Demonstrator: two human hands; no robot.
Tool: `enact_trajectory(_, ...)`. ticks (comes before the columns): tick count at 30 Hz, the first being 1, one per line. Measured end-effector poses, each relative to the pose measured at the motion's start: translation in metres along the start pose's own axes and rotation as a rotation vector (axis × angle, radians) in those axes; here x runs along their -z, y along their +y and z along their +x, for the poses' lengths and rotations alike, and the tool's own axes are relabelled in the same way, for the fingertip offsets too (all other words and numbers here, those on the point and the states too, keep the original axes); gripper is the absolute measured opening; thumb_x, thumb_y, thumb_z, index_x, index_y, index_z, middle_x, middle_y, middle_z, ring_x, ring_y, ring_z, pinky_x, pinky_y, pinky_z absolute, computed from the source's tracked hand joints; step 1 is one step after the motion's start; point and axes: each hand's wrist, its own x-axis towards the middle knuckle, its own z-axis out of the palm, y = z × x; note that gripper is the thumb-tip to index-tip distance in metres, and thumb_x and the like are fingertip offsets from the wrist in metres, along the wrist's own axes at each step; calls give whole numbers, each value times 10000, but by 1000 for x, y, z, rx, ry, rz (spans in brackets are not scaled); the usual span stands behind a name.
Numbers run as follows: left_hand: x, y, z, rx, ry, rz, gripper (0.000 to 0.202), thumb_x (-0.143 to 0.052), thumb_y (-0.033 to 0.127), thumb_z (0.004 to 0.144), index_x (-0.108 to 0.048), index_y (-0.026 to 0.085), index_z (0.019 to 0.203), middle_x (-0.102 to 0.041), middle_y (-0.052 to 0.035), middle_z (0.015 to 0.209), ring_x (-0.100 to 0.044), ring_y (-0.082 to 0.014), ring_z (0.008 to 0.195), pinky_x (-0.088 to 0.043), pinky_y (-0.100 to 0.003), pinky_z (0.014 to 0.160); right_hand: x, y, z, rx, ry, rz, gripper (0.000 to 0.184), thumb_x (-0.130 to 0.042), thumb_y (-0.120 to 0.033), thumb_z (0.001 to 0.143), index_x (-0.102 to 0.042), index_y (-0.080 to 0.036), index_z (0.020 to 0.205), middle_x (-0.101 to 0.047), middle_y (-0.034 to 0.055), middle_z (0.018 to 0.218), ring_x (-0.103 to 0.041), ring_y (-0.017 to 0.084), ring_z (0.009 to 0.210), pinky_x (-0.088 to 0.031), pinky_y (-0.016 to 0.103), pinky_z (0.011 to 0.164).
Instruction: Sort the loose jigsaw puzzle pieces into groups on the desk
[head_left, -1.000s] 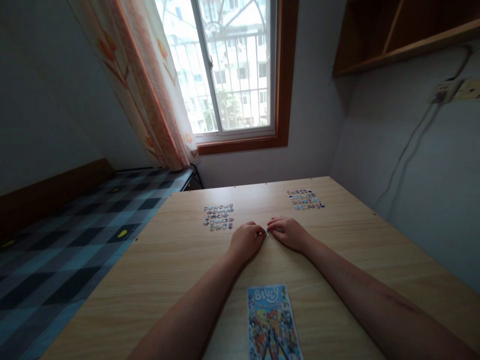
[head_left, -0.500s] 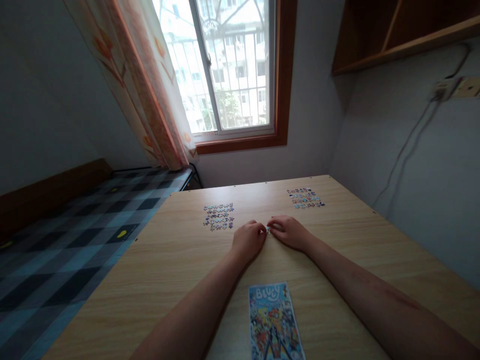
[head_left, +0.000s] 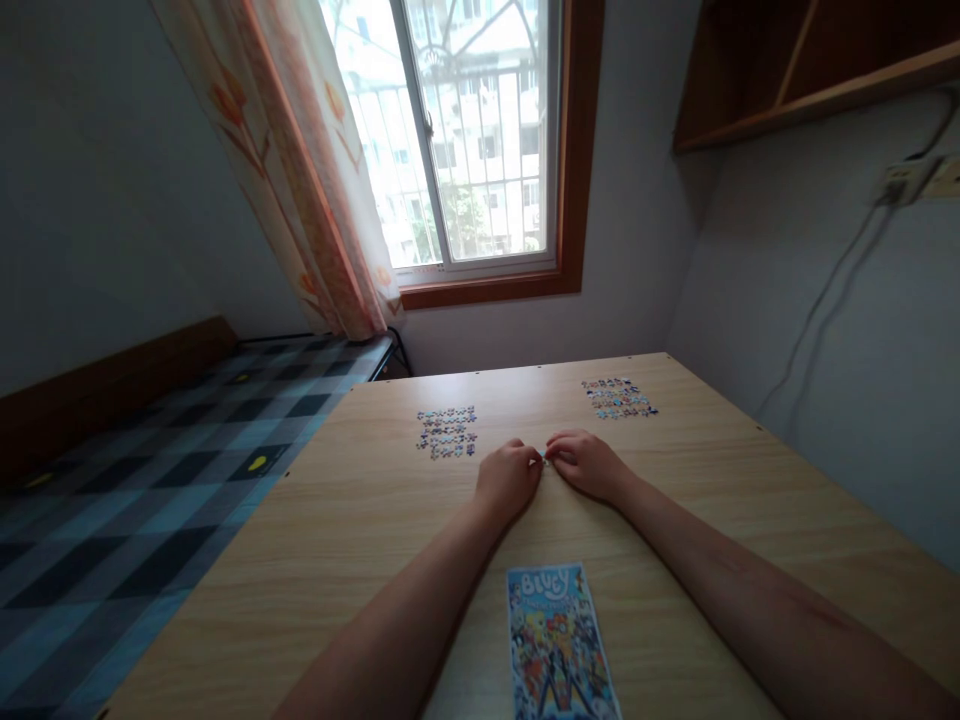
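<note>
My left hand (head_left: 508,476) and my right hand (head_left: 587,462) rest on the wooden table (head_left: 337,520), fingertips meeting in the middle. Between them they pinch a tiny puzzle piece (head_left: 544,457), mostly hidden by the curled fingers. A group of loose puzzle pieces (head_left: 447,432) lies just beyond and left of my left hand. A second group of puzzle pieces (head_left: 619,397) lies farther back on the right. A colourful picture card (head_left: 559,640) lies flat near the front edge, between my forearms.
A bed with a checked blue cover (head_left: 135,480) runs along the table's left side. A window (head_left: 480,140) with a curtain (head_left: 300,170) is behind the table. A wooden shelf (head_left: 795,70) hangs at upper right, a cable (head_left: 817,300) down the right wall.
Both hands stay together on the small piece. The view has shifted slightly, so everything sits a little further right in the frame.
</note>
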Motion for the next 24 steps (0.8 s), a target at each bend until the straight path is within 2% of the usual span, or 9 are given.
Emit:
enact_trajectory(8, 0, 1, 0, 20, -21, 4, 320, -450, 388, 923, -752, 298, 977, -676, -41, 972, -632, -165, 795, -459, -274, 728, -1, 1, -2, -9, 9, -28, 186, -578, -239, 845, -762, -228, 871, -710, 39, 996, -637, 164, 933, -485, 283, 883)
enact_trajectory(24, 1, 2, -2, 23, -8, -4, 292, -460, 367, 923, -739, 299, 974, -676, -32, 973, -640, -164, 822, -459, -270, 739, -1, 2, -1, -3, -20, -30, 204, -568, -234, 854, -768, -236, 893, -711, 38, 997, -633, 162, 942, -482, 277, 875)
